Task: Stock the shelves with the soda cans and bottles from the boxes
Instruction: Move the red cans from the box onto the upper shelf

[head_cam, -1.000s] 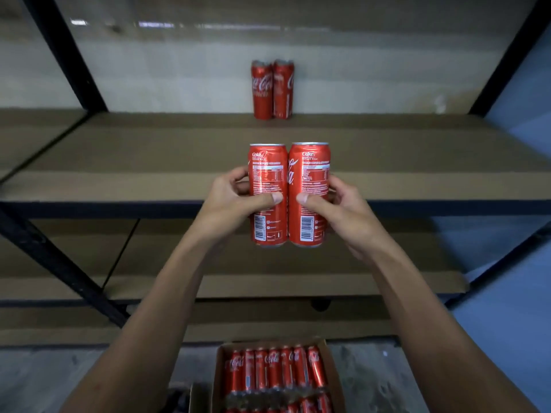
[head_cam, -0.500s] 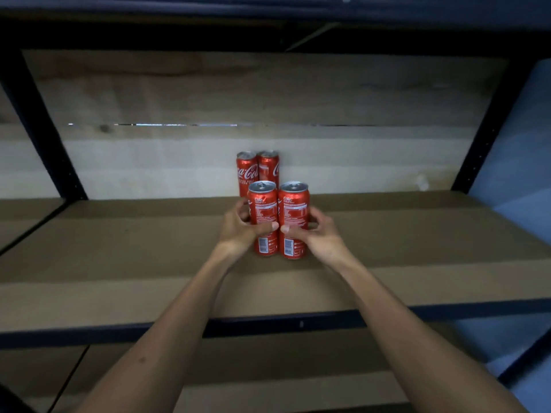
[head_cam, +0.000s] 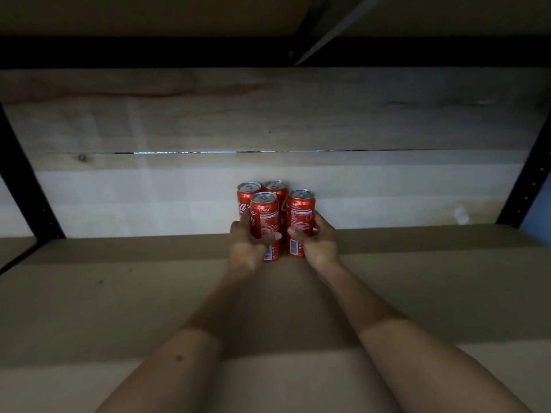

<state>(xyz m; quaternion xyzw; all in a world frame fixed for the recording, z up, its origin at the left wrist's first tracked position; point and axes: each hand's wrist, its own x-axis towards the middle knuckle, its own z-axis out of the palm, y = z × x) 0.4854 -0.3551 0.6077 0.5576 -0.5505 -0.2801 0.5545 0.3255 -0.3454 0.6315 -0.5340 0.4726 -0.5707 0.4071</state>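
Both my arms reach deep into the brown shelf [head_cam: 119, 293]. My left hand [head_cam: 246, 248] grips a red soda can [head_cam: 264, 216], and my right hand [head_cam: 317, 248] grips a second red can [head_cam: 300, 213] beside it. Both held cans stand upright on the shelf board, close together. Directly behind them, against the pale back wall, stand two more red cans: one at back left [head_cam: 247, 193] and one at back right [head_cam: 277, 187]. The held cans partly hide these two.
Black shelf uprights stand at the far left [head_cam: 21, 180] and far right [head_cam: 527, 180]. The underside of the shelf above [head_cam: 268, 52] hangs low over the cans. Bare shelf board stretches to both sides of the cans.
My hands have carried the two cans from in front of the shelf onto it and pushed them back against the two rear cans. The view has moved closer in; the box is out of sight.
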